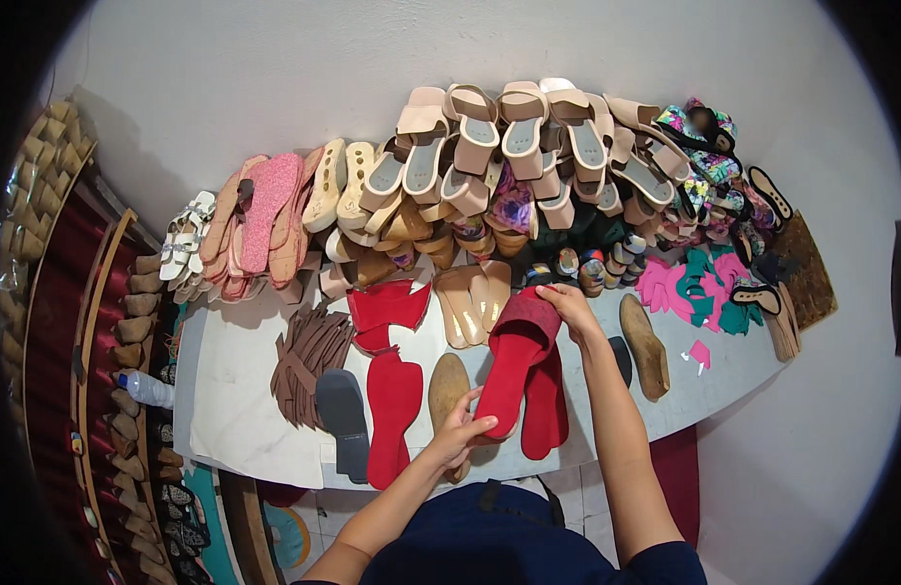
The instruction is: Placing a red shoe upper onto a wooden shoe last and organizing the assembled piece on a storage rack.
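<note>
Both my hands hold a red slipper above the table's near edge, its wide strap at the far end. My left hand grips the heel end, thumb on top. My right hand is closed on the strap end. Behind the slipper, a red insole shows partly. To the left lie red insoles, overlapping, and a dark grey sole. A wooden shoe last sits partly hidden behind my left hand. Another last and a partly covered dark sole lie right of my right forearm.
Heeled sandals are piled along the wall. Pink insoles, brown strips, red cut pieces and beige insoles lie on the table. Pink and green scraps are at right. Shelves of lasts stand left, near a plastic bottle.
</note>
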`<state>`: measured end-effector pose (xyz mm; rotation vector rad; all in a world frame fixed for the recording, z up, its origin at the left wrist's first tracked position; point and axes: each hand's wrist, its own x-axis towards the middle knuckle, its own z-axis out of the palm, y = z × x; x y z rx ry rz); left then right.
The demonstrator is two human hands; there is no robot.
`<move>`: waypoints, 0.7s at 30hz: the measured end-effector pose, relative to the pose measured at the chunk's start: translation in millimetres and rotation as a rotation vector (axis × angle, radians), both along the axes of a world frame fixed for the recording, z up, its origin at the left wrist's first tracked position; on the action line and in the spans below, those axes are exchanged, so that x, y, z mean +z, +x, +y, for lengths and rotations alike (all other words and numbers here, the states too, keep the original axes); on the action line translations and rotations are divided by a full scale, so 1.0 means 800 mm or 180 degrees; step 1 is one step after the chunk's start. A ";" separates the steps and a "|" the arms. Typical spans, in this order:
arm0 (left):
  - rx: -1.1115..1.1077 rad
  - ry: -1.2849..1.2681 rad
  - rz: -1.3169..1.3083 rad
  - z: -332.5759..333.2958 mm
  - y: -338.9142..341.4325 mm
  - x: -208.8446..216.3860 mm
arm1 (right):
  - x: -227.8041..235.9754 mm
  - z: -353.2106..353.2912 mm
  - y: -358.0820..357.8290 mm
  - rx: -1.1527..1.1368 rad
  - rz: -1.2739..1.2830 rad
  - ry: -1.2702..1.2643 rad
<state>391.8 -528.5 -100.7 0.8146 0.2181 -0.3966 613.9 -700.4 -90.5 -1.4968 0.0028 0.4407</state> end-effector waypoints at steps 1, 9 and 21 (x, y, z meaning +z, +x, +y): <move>0.0006 0.0002 0.0001 0.002 0.001 0.004 | 0.000 0.004 0.005 0.0009 0.0060 -0.0360; 0.0112 -0.0134 0.0357 0.009 0.000 0.011 | -0.013 0.035 0.014 -0.0123 -0.0103 -0.0956; 0.0786 0.0740 -0.0730 0.037 -0.038 -0.013 | 0.036 0.081 -0.012 0.0570 0.0380 0.0479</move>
